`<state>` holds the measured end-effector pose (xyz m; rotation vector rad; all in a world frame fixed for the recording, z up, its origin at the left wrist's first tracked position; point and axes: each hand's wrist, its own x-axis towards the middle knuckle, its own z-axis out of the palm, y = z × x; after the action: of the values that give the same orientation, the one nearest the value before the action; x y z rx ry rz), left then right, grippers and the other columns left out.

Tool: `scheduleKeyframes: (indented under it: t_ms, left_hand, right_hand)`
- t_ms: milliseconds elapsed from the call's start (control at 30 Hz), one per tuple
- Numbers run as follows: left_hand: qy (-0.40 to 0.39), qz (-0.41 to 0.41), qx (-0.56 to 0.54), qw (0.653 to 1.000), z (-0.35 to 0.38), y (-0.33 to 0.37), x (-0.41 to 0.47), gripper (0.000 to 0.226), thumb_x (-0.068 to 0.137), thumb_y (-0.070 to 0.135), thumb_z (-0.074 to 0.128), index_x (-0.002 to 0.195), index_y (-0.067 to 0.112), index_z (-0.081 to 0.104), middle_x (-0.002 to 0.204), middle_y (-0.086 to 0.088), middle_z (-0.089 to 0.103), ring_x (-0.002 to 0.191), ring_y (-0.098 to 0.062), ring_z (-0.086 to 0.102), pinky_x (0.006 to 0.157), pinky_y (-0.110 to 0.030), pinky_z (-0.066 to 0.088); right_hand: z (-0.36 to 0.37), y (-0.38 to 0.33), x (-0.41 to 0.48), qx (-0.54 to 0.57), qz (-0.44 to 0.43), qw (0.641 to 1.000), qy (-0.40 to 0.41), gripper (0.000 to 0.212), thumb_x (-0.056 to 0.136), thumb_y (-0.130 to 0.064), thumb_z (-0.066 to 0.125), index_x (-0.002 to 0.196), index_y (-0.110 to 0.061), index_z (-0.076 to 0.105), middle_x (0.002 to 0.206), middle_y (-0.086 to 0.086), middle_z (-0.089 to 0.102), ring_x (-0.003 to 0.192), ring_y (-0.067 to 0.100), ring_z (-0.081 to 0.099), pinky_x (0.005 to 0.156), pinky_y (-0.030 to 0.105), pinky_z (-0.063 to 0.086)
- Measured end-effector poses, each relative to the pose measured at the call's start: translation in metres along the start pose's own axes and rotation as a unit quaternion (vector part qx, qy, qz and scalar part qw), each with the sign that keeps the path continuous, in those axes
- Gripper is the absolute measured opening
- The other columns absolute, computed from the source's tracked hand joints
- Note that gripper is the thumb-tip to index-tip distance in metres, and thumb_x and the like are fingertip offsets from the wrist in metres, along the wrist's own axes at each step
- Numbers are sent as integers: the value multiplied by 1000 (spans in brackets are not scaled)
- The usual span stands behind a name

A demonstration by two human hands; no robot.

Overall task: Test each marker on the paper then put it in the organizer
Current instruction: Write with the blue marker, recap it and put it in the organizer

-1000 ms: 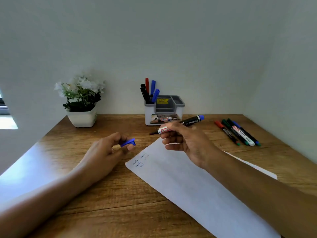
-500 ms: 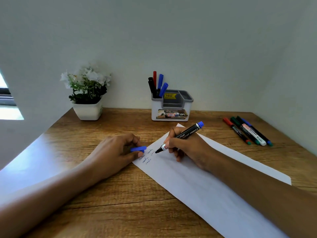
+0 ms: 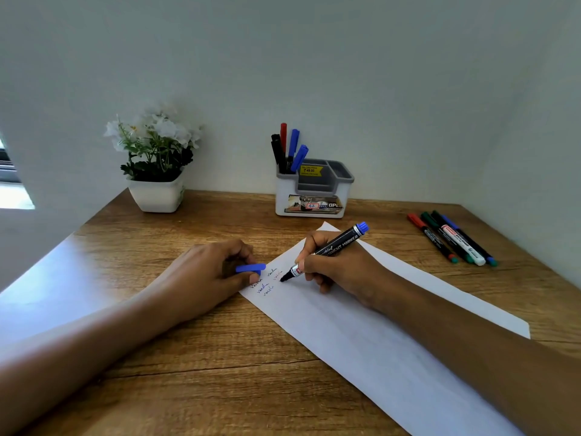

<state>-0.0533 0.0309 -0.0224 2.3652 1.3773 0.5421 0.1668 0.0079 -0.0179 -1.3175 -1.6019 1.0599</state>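
Observation:
My right hand (image 3: 338,265) grips a black permanent marker (image 3: 341,243) with a blue end, its tip touching the white paper (image 3: 361,335) beside several small scribbled words. My left hand (image 3: 207,272) rests at the paper's left corner and pinches the marker's blue cap (image 3: 250,268). The white and grey organizer (image 3: 314,190) stands at the back by the wall, with several markers upright in its left compartment. Several loose markers (image 3: 452,239) lie side by side on the desk at the right.
A white pot of white flowers (image 3: 155,171) sits at the back left of the wooden desk (image 3: 195,372). Walls close in behind and on the right. The paper runs diagonally toward the near right corner.
My right hand came down from above the desk and set the marker's tip on the paper. My left hand slid right with the cap to the paper's corner.

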Motion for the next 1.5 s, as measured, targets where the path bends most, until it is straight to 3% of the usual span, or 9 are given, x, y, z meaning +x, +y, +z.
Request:
scheduleKeyframes:
  t_ms: [400, 733, 933, 1067, 1200, 1367, 1500]
  left_hand:
    - [-5, -7, 7, 1000, -1, 1, 0, 17, 82, 48, 62, 97, 42, 53, 117, 15, 63, 101, -6, 59, 88, -31, 49]
    - [-10, -5, 5, 1000, 1, -1, 3, 26, 82, 48, 61, 106, 40, 55, 121, 18, 61, 102, -2, 57, 79, -18, 44]
    - [-5, -4, 5, 1000, 1, -2, 3, 25, 82, 49, 61, 105, 40, 55, 120, 17, 61, 100, -1, 57, 81, -21, 46]
    - [-5, -3, 5, 1000, 2, -4, 3, 27, 82, 48, 61, 107, 39, 57, 121, 18, 61, 101, -1, 57, 77, -16, 44]
    - [-3, -2, 5, 1000, 1, -3, 3, 25, 82, 49, 62, 104, 39, 57, 120, 18, 62, 102, -3, 58, 84, -24, 46]
    - [-2, 0, 2, 1000, 1, -3, 2, 19, 82, 48, 62, 98, 43, 53, 123, 19, 60, 104, -3, 57, 85, -25, 45]
    - [-3, -2, 5, 1000, 2, -4, 3, 24, 82, 48, 62, 104, 40, 56, 123, 19, 60, 104, -2, 57, 85, -24, 45]
  right_hand:
    - [0, 1, 2, 10, 12, 1000, 20, 13, 82, 0, 60, 71, -5, 61, 61, 10, 59, 47, 10, 50, 44, 24, 45]
    - [2, 1, 3, 18, 25, 999, 45, 18, 82, -1, 59, 66, -9, 59, 56, 6, 57, 47, 14, 49, 44, 24, 45]
    - [1, 1, 4, 17, 24, 998, 57, 20, 82, -2, 59, 64, -9, 58, 53, 4, 57, 46, 14, 49, 44, 24, 45]
    - [1, 1, 3, 17, 20, 998, 57, 18, 83, -2, 59, 66, -8, 58, 54, 5, 58, 45, 13, 50, 44, 24, 46]
    - [2, 1, 3, 17, 21, 998, 56, 20, 82, -2, 59, 64, -9, 56, 54, 5, 57, 44, 13, 49, 43, 24, 45]
    - [2, 1, 5, 20, 22, 998, 62, 20, 83, -3, 60, 64, -11, 58, 55, 6, 58, 46, 14, 50, 44, 25, 46]
    - [2, 1, 4, 9, 26, 997, 71, 20, 82, -4, 59, 63, -10, 56, 54, 6, 56, 45, 13, 48, 41, 23, 43]
